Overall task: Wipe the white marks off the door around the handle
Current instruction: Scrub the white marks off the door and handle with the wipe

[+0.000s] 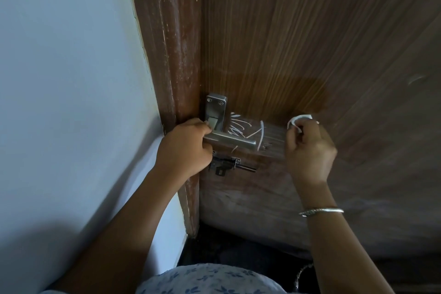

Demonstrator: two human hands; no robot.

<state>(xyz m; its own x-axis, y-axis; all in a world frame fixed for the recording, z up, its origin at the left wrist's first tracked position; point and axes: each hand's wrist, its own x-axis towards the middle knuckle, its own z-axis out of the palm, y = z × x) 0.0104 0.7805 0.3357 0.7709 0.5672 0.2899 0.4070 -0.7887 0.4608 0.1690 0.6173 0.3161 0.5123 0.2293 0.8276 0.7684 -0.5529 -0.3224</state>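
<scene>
Clenched round the lever handle [230, 140] at the door's [310, 43] left edge, the left hand [185, 145] seems to brace it (so rubbing won't swing it), while the right hand [310, 148] pinches a white wipe [299, 120] just right of the white marks [241, 129].

The left hand [185, 148] covers the nine o'clock end of the handle [233, 138], its fingertips out of sight behind the lever; it also hides the nine o'clock end of the slide bolt [235, 166]; the right hand [310, 150] buries most of a white wad [299, 120], only a curl showing at twelve o'clock; cloth or tissue cannot be told; the door [310, 31] runs off the picture at twelve and three o'clock; the patterned garment [210, 279] is cut off at six o'clock.
</scene>
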